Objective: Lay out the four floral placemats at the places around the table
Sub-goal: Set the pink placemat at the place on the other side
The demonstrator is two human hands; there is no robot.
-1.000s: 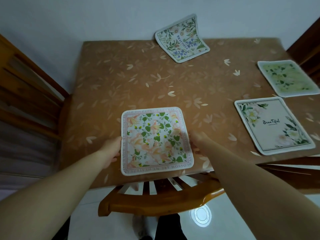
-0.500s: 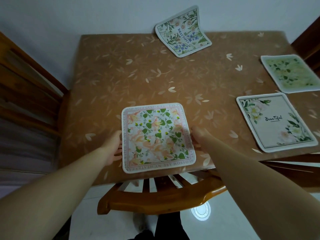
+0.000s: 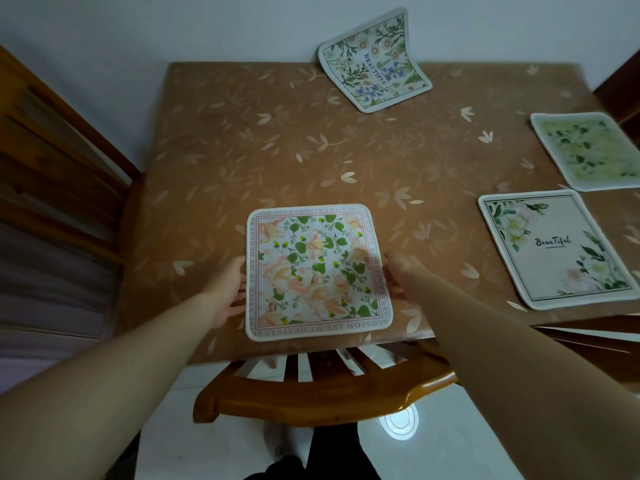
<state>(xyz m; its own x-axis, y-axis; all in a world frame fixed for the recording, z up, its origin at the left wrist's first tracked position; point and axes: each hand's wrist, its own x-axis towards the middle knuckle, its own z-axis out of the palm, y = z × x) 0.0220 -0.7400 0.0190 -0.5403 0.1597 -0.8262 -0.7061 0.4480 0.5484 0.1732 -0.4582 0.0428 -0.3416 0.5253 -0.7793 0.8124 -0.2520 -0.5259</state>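
All four placemats are on the table (image 3: 242, 150). The pink-flowered placemat (image 3: 317, 271) lies low centre, left hand (image 3: 227, 292) and right hand (image 3: 401, 268) at its side edges; their grip cannot be told. The wall-side placemat (image 3: 374, 60), top centre, curls up and probably needs flattening.

single head view, looking forward and steeply down from above the table's (image 3: 346, 150) near edge, close in. wide-angle, edges bowed. wall across the top of the frame, chair back (image 3: 311, 400) and floor at the bottom, both forearms reaching in from the lower corners. no second view to overlap.
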